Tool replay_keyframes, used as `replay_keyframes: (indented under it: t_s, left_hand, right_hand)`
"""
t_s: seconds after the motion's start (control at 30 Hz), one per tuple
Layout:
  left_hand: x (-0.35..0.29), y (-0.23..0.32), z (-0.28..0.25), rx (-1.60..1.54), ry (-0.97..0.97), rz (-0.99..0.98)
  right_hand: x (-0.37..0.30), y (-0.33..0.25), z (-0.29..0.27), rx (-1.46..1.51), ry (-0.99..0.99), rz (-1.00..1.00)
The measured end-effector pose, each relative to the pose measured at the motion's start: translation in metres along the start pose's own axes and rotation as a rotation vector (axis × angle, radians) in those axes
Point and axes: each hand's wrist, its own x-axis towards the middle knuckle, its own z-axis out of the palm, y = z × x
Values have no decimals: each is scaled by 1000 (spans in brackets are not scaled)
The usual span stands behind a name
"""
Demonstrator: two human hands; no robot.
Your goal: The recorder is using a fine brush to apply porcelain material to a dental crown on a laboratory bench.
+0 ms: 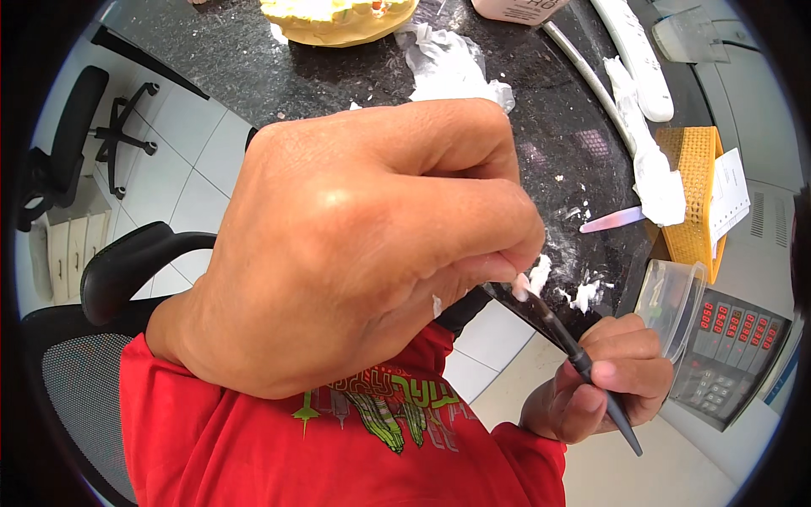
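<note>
Large and close, my left hand (363, 228) reaches in from the left with its fingers curled and pinched. At its fingertips shows a small pale pink-white piece (521, 287), whose exact kind I cannot make out. At the lower right, my right hand (608, 372) grips a slim dark tool with a tapered grey end (623, 422). The tool's other end meets or nearly meets the pale piece; its tip is partly hidden. White crumbs (587, 294) lie on the dark speckled worktop (338, 80) near the fingertips. A white smear marks my left hand.
A yellow model base (346, 38) stands at the far edge of view beside crumpled white tissue (452, 68). To the right are a pink-lilac stick (612, 220), a grey hose (591, 80), a woven yellow basket (686, 182), a clear tub (667, 300) and a panel with red digits (731, 355).
</note>
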Motion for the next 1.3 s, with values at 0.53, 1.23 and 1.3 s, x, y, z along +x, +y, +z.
replay_keyframes:
  t_s: [0.53, 1.23, 1.3]
  left_hand:
    - [0, -1, 0, -6, -6, 15]
    - [0, -2, 0, 1, -5, 23]
    - [0, -2, 0, -1, -3, 25]
  right_hand:
    - [3, 0, 0, -2, -13, 14]
    - [3, 0, -1, 6, -19, 9]
    - [2, 0, 0, 0, 2, 9]
